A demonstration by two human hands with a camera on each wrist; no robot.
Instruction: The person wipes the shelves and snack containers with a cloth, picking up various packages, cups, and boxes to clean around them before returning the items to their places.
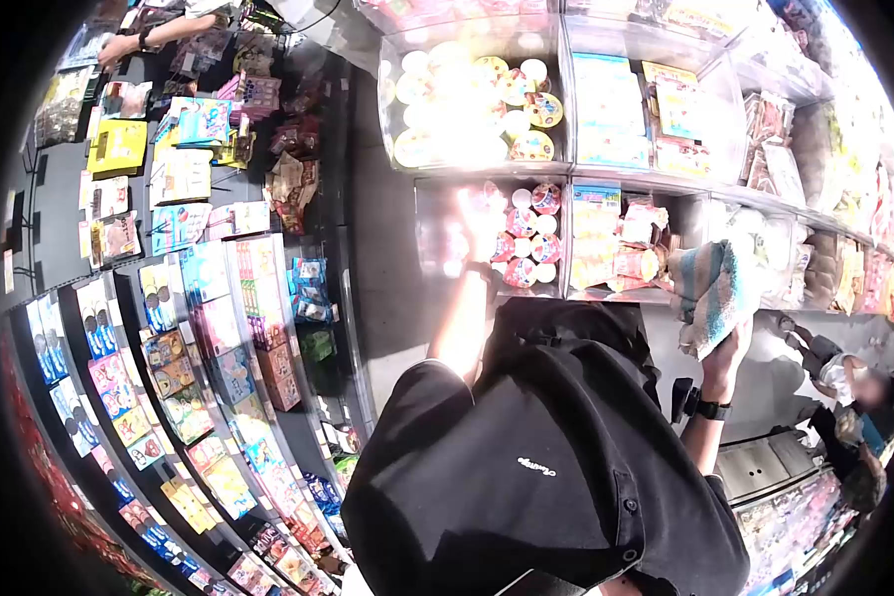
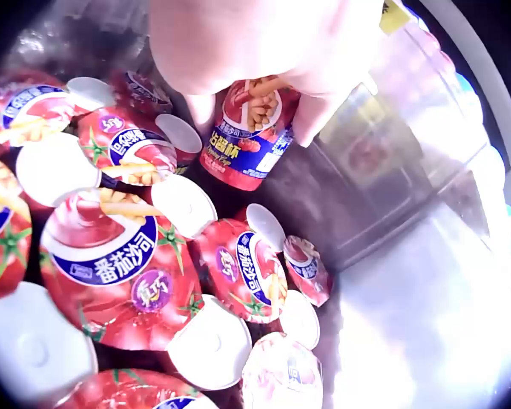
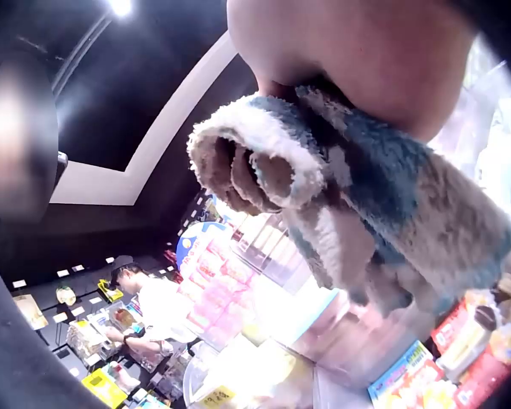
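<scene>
My left hand (image 1: 481, 230) reaches into a clear plastic bin (image 2: 400, 290) of snack cups. In the left wrist view its thumb and fingers pinch a red and blue snack cup (image 2: 247, 141) printed with tomato sauce and fries. Around it lie several more red cups (image 2: 123, 264), many on their sides, with white ends showing. My right hand (image 1: 729, 350) grips a folded, fluffy cloth (image 1: 713, 293) with blue, white and beige stripes. The right wrist view shows that cloth (image 3: 400, 183) bunched and hanging below the hand, its rolled folds facing the camera.
Beyond this bin is another of round yellow-topped cups (image 1: 532, 109). Bagged snacks (image 1: 596, 238) fill the bins to the right. Packed shelves (image 1: 184, 368) run along the left. Other people (image 3: 145, 298) stand farther off in the shop.
</scene>
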